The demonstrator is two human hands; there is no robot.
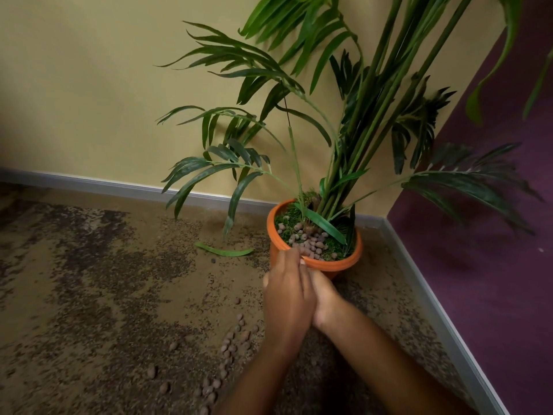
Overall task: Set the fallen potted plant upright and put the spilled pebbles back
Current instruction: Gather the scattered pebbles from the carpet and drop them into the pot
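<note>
While pot point(344, 264) stands upright, pebbles point(311, 244) inside, left hand point(287, 292), right hand point(324, 298) together; grip unclear.

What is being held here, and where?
Cannot be told: the left hand and right hand press together at the pot's near rim, hiding anything between them.

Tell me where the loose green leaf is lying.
In the head view, the loose leaf lies on the carpet just left of the orange pot.

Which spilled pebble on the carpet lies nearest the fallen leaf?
The lone dark pebble just below the fallen leaf; the other spilled pebbles lie far from it, nearer the camera.
</note>
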